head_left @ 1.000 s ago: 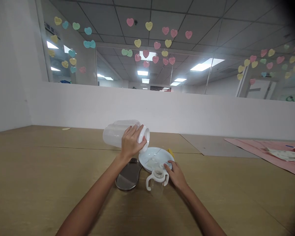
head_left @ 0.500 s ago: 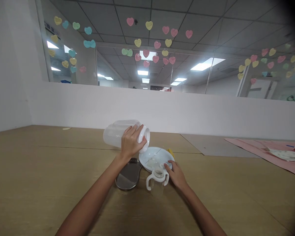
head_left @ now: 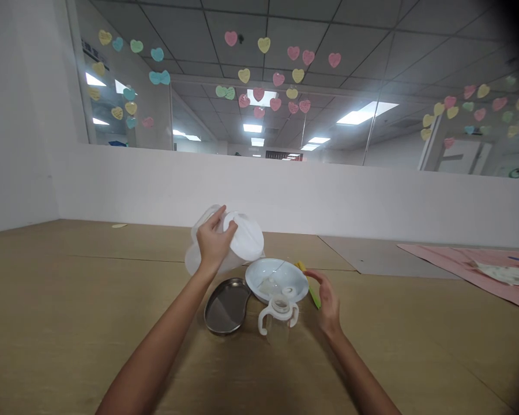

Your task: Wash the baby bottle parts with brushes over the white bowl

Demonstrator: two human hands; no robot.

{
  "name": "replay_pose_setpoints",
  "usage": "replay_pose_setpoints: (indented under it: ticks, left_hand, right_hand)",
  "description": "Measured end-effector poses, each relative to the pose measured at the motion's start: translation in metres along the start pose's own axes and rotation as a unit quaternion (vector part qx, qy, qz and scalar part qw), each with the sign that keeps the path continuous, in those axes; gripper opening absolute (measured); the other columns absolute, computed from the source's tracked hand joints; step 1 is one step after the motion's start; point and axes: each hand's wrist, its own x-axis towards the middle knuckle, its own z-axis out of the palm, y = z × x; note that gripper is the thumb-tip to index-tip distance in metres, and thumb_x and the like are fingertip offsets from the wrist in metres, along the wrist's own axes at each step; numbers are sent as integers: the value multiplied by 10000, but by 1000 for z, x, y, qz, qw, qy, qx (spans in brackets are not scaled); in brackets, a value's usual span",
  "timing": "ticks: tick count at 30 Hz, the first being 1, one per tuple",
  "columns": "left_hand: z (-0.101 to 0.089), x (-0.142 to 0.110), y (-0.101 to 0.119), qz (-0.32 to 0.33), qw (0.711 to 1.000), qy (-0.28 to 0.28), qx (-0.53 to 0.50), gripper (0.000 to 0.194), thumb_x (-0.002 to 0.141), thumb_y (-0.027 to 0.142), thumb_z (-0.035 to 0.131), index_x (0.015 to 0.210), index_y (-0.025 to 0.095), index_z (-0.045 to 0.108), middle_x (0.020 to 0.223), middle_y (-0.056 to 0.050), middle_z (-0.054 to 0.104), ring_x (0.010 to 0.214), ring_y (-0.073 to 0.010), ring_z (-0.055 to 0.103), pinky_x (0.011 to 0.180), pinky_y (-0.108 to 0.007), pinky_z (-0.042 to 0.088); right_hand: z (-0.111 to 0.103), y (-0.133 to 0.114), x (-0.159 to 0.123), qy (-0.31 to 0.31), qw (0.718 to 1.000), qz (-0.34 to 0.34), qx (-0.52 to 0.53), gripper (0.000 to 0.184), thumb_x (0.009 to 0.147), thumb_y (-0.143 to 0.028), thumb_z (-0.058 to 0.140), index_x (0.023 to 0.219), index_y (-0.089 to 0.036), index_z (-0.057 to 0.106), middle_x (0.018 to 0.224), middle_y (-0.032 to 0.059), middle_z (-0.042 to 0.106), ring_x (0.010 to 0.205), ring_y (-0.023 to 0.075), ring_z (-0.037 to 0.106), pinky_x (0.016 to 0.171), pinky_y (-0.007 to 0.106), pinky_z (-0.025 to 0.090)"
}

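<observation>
My left hand (head_left: 215, 239) is closed around a translucent plastic jug (head_left: 229, 262), which is tipped on its side with its white lid (head_left: 244, 236) facing me. Below and right of it sits a white bowl (head_left: 259, 266) with small clear and white pieces inside, among them a white ring (head_left: 289, 291). Just in front of the bowl stands a clear baby bottle (head_left: 278, 328) with a white two-handled collar (head_left: 280, 308). My right hand (head_left: 327, 294) hovers right of the bowl, thumb and fingers apart, beside a yellow-green tool (head_left: 314, 295) partly hidden by the bowl.
A kidney-shaped metal tray (head_left: 226, 306) lies left of the bottle. On the right, a pink cloth (head_left: 441, 256) carries a white item and a blue pen-like stick. A grey mat (head_left: 372, 262) lies at the back, before the white wall (head_left: 285, 196).
My left hand has turned the jug, so its lid now faces me more. My right hand has drawn back rightward from the bowl's rim, exposing the white ring and more of the yellow-green tool.
</observation>
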Motion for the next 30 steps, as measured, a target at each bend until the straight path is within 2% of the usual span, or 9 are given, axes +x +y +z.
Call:
replay_pose_setpoints:
  ticks: [4,6,8,12,17,24,30]
  left_hand:
    - [-12,13,5,-135,982,19,-128,459,646,253,617,1083,117,592,1003,-118,637,908,-225,605,827,-370,489]
    - [-17,14,12,-165,974,17,-151,465,640,256,621,1082,114,593,974,-116,643,870,-224,613,808,-377,496]
    - [-19,12,22,-166,973,2,-160,458,633,248,623,1070,112,601,982,-113,645,877,-226,612,815,-378,494]
    - [-16,-1,43,-97,985,-60,-130,435,627,234,617,1045,114,618,1035,-104,638,943,-227,594,855,-364,480]
    - [-10,-24,65,35,992,-121,29,404,624,221,603,1024,170,635,1030,-50,648,946,-205,597,902,-348,453]
    - [-7,-42,74,185,961,-128,162,397,657,214,564,1051,200,609,1018,-31,653,906,-206,607,867,-365,450]
    - [-8,-43,74,221,939,-142,222,386,677,240,544,1057,201,595,1027,-29,649,904,-206,603,838,-342,436]
  right_hand:
    - [1,-4,-11,-134,982,-124,-49,564,765,-582,362,1061,-140,551,1094,129,574,1071,271,495,920,396,364]
    - [4,-5,-15,-171,965,-182,-81,519,751,-519,447,1089,-138,543,1101,128,576,1072,266,493,924,399,364]
    - [10,-6,-18,-185,954,-208,-111,431,758,-418,493,1086,-144,551,1084,120,590,1055,248,506,913,385,377]
    - [20,-9,-23,-187,946,-208,-161,298,780,-318,492,1020,-172,592,1003,99,629,983,225,550,868,373,415]
    - [24,-7,-24,-146,942,-259,-156,278,768,-280,530,1015,-160,569,941,106,639,896,222,580,794,373,460]
    - [27,-11,-24,-126,944,-266,-150,274,762,-253,549,1027,-180,542,926,82,636,867,202,586,755,334,479]
    - [27,-12,-26,-135,958,-226,-116,294,763,-229,541,1050,-175,515,971,86,610,898,197,566,761,319,471]
